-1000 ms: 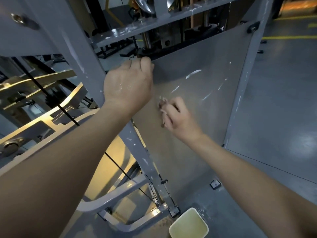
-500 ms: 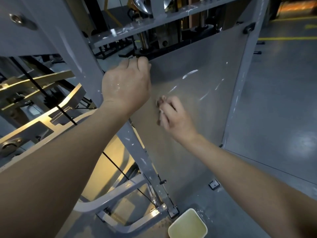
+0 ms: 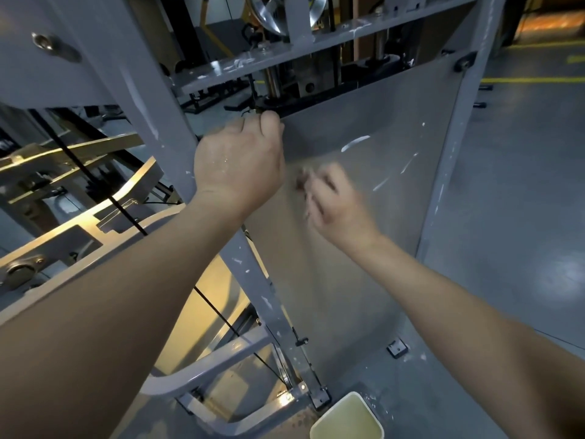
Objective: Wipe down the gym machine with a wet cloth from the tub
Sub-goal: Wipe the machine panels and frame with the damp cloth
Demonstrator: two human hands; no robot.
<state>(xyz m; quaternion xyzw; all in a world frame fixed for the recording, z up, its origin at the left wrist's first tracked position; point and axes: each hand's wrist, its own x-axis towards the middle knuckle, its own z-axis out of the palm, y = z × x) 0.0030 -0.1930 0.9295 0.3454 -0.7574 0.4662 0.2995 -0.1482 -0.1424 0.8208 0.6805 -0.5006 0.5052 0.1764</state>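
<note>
- Where the clear panel (image 3: 364, 264) of the gym machine (image 3: 104, 49) reaches its upper left corner, the left hand (image 3: 240, 160) hooks its curled fingers over the panel's top edge and grips it. The back of the hand faces the camera and is flecked with white.
- The right hand (image 3: 335, 201) lies against the panel face, just below and to the right of that corner. It is blurred, and its fingers are curled towards the panel.
- A small dark shape (image 3: 300, 182) shows at the right fingertips. Whether it is the cloth cannot be told, so what this hand holds is undetermined.
- The tub (image 3: 346, 418) stands on the floor (image 3: 522, 185) below the panel's lower left corner, well apart from both hands. It holds yellowish liquid and is partly cut off by the picture's bottom edge.
- White smears (image 3: 354, 142) mark the panel's upper right area.
- A grey post (image 3: 253, 280), spotted with white, runs along the panel's left edge.
- A black cable (image 3: 95, 179) runs diagonally to the left of the panel, beyond that post.
- A metal pulley wheel (image 3: 269, 11) sits above the panel's top edge.
</note>
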